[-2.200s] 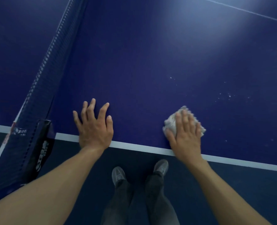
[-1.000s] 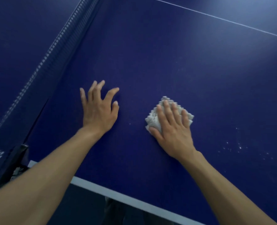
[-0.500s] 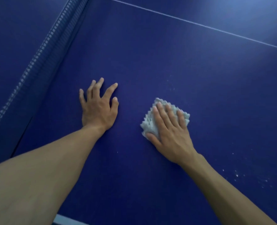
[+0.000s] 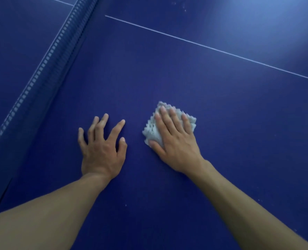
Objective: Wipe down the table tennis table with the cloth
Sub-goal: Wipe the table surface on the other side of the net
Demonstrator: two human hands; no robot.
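Right grip (image 4: 174, 141), spread flat, presses the cloth (image 4: 152, 131) down for full wiping contact; left grip (image 4: 102, 150), splayed and empty, braces on the surface (image 4: 221, 105), apparently steadying the reach.

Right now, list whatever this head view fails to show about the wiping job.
- Cloth: mostly covered by the right hand; its underside is hidden.
- Table: every edge is cut off by the frame.
- Net: ends cut off at the left and top.
- Far specks: too small to identify.
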